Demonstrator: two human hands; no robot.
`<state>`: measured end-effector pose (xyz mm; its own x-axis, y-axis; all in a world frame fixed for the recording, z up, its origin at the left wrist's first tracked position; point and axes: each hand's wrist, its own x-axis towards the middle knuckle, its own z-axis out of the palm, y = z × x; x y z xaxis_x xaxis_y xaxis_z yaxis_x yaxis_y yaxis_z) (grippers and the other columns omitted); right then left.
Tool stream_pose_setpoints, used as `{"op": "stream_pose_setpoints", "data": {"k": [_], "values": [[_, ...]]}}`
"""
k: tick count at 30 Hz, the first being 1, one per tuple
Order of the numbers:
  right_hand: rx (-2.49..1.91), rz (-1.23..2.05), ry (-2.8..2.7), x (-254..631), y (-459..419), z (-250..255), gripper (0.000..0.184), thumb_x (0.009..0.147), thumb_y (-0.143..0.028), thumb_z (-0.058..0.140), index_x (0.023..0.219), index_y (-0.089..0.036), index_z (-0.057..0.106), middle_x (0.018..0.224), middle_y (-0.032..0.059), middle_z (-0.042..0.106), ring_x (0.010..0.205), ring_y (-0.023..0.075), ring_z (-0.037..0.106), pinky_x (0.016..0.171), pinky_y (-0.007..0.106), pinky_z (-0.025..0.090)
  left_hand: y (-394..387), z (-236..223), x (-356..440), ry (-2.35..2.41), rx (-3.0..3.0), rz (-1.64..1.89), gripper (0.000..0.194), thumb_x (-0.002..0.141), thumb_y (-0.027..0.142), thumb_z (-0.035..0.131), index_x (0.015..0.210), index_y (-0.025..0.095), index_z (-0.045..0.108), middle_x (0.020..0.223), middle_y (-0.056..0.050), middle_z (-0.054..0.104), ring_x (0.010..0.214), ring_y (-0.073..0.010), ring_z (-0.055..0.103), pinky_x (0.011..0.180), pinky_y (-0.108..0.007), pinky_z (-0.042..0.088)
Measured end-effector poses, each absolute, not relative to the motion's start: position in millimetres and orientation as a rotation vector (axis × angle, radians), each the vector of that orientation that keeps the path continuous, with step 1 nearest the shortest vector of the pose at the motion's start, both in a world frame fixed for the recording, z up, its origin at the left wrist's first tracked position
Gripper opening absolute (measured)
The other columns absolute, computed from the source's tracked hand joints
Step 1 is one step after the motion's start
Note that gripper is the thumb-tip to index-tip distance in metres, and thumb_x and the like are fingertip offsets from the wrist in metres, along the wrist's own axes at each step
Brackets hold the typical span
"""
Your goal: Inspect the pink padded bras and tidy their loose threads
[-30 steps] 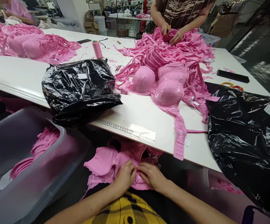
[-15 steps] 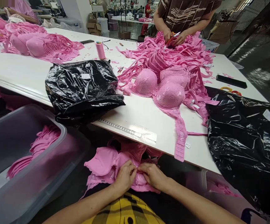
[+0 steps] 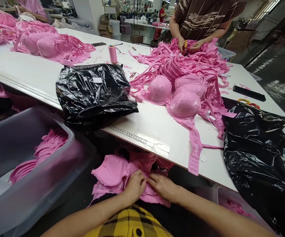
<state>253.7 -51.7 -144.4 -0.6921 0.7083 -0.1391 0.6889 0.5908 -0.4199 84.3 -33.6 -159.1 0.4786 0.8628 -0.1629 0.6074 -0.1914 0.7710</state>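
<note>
A pink bra [image 3: 112, 172] lies in my lap below the table edge. My left hand [image 3: 134, 187] and my right hand [image 3: 162, 186] meet at its middle, fingers curled and pinching the fabric. On the white table [image 3: 154, 126] above lies a large pile of pink bras [image 3: 181, 85] with loose straps. A measuring tape [image 3: 137, 139] is stuck along the table's near edge.
A black plastic bag [image 3: 95, 93] sits on the table left of the pile, another black bag [image 3: 263, 154] at right. A grey bin [image 3: 26, 174] with pink pieces stands at my left. Across the table a person [image 3: 201, 19] handles straps. A pink thread spool [image 3: 112, 54] stands further back.
My hands have stayed pinched on the bra with small finger movements. The view has shifted slightly, and the person opposite has moved their hands on the pile.
</note>
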Motion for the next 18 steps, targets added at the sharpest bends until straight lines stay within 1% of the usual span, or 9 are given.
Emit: {"op": "stream_pose_setpoints", "data": {"k": [4, 7, 10, 14, 16, 18], "values": [[-1.215, 0.83, -2.714, 256.8, -47.4, -149.1, 0.022, 0.08, -0.003, 0.044, 0.093, -0.012, 0.06, 0.087, 0.0119, 0.062, 0.073, 0.0189, 0.057, 0.065, 0.029, 0.048, -32.8, -159.9, 85.9, 1.233, 1.898, 0.405, 0.023, 0.073, 0.006, 0.043, 0.052, 0.015, 0.048, 0.064, -0.002, 0.049, 0.061, -0.0138, 0.049, 0.056, -0.024, 0.033], [-1.288, 0.934, -2.592, 256.6, -43.2, -154.8, 0.021, 0.074, -0.003, 0.049, 0.087, -0.012, 0.062, 0.085, 0.0111, 0.064, 0.076, 0.0197, 0.058, 0.069, 0.03, 0.047, -31.6, -158.3, 86.7, 1.248, 1.888, 0.418, 0.023, 0.072, 0.005, 0.043, 0.052, 0.015, 0.049, 0.064, -0.002, 0.049, 0.061, -0.0139, 0.05, 0.056, -0.025, 0.033], [-1.43, 1.038, -2.368, 254.2, -41.8, -156.4, 0.022, 0.071, -0.004, 0.05, 0.085, -0.014, 0.065, 0.083, 0.0091, 0.067, 0.078, 0.0199, 0.06, 0.071, 0.029, 0.046, -31.1, -154.3, 86.3, 1.279, 1.874, 0.433, 0.023, 0.073, 0.005, 0.044, 0.054, 0.015, 0.051, 0.064, -0.002, 0.05, 0.061, -0.0138, 0.05, 0.056, -0.025, 0.034], [-1.609, 1.2, -1.993, 247.0, -43.9, -149.2, 0.023, 0.07, -0.007, 0.049, 0.081, -0.016, 0.067, 0.078, 0.0049, 0.071, 0.07, 0.0173, 0.064, 0.064, 0.025, 0.047, -34.8, -148.8, 83.8, 1.26, 1.897, 0.495, 0.022, 0.075, 0.006, 0.045, 0.056, 0.016, 0.051, 0.069, -0.002, 0.051, 0.064, -0.0131, 0.052, 0.057, -0.023, 0.037], [-1.658, 1.265, -1.816, 240.8, -44.6, -145.4, 0.02, 0.066, -0.008, 0.05, 0.075, -0.015, 0.066, 0.073, 0.0039, 0.07, 0.067, 0.0174, 0.064, 0.062, 0.024, 0.047, -38.0, -148.2, 82.1, 1.205, 1.982, 0.555, 0.021, 0.076, 0.006, 0.045, 0.061, 0.016, 0.054, 0.072, -0.002, 0.051, 0.066, -0.0132, 0.052, 0.058, -0.023, 0.039], [-1.682, 1.314, -1.644, 233.4, -44.9, -144.0, 0.023, 0.062, -0.007, 0.05, 0.078, -0.015, 0.065, 0.073, 0.0031, 0.07, 0.068, 0.0176, 0.064, 0.061, 0.023, 0.047, -40.5, -148.7, 80.4, 1.153, 2.082, 0.607, 0.021, 0.077, 0.005, 0.043, 0.066, 0.016, 0.056, 0.073, -0.002, 0.051, 0.066, -0.0136, 0.052, 0.059, -0.024, 0.041]]}}
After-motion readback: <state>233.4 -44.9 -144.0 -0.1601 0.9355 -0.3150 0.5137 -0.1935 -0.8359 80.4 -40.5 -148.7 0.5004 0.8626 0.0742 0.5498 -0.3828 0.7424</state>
